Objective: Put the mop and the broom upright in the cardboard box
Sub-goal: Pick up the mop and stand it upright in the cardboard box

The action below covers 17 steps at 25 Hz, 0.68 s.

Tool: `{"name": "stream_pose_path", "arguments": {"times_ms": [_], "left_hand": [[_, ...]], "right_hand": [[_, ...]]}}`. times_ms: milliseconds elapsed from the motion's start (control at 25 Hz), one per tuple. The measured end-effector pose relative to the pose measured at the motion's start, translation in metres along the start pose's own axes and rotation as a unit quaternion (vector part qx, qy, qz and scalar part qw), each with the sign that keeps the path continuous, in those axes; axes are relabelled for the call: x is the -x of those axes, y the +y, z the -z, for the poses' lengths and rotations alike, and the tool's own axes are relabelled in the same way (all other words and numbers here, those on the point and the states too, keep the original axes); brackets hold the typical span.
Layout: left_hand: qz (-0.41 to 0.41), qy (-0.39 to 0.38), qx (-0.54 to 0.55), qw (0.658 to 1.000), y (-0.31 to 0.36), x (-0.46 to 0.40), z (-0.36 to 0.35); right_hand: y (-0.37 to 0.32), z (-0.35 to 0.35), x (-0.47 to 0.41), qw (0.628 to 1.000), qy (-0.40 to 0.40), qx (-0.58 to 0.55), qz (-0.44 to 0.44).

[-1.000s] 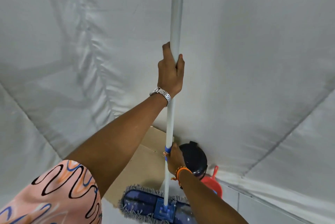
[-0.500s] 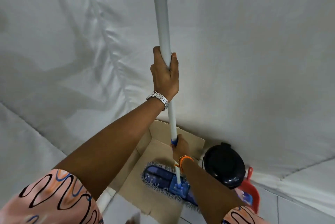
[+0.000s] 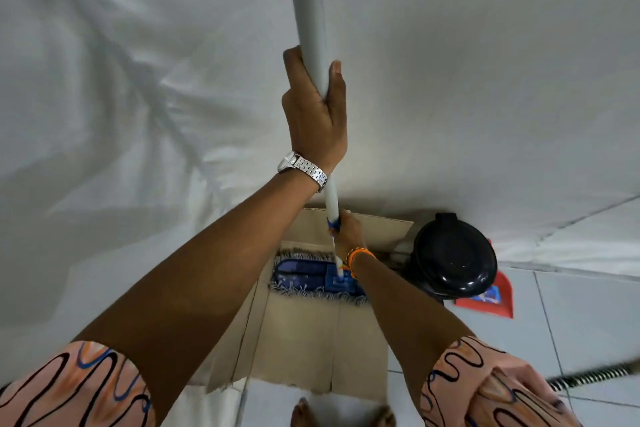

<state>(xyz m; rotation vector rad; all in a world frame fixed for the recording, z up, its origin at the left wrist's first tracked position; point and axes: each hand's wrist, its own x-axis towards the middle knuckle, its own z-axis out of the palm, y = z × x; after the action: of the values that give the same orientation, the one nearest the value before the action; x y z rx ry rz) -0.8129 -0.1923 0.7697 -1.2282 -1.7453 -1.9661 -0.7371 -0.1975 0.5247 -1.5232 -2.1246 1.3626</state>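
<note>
Since a moment ago, the mop head (image 3: 317,277) has gone from hanging over the box's edge to lying inside the cardboard box (image 3: 301,340), against its far wall. Nearest the camera, patterned sleeves (image 3: 69,388) frame the open box on the tiled floor (image 3: 571,322). The left hand (image 3: 317,115), wearing a silver watch (image 3: 303,168), is wrapped tight around the grey mop handle (image 3: 308,4), which stands nearly upright. Lower down, the right hand (image 3: 348,234), with an orange wristband, grips the handle at its blue collar. Just right of the box sit a black bin (image 3: 453,255) and a red dustpan (image 3: 491,298). White sheeting (image 3: 138,80) hangs behind.
</note>
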Motion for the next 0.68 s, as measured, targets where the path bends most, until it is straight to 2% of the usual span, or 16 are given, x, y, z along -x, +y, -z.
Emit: {"name": "stream_pose_path", "arguments": {"times_ms": [120,280,480,680], "left_hand": [[-0.009,0.003,0.009,1.000,-0.027,-0.018,-0.007],[-0.005,-0.026,0.024,0.999,-0.050,-0.035,-0.029],[0.014,-0.147,-0.007,0.989,-0.082,-0.061,-0.064],[0.026,-0.194,-0.057,0.979,-0.114,-0.089,-0.089]], "right_hand": [[-0.003,-0.015,-0.030,0.999,0.047,-0.011,0.003],[-0.005,-0.021,-0.061,0.998,0.063,0.002,0.006],[0.007,-0.023,-0.107,0.995,0.088,-0.043,-0.024],[0.001,-0.017,-0.140,0.995,0.081,-0.051,-0.023]]}}
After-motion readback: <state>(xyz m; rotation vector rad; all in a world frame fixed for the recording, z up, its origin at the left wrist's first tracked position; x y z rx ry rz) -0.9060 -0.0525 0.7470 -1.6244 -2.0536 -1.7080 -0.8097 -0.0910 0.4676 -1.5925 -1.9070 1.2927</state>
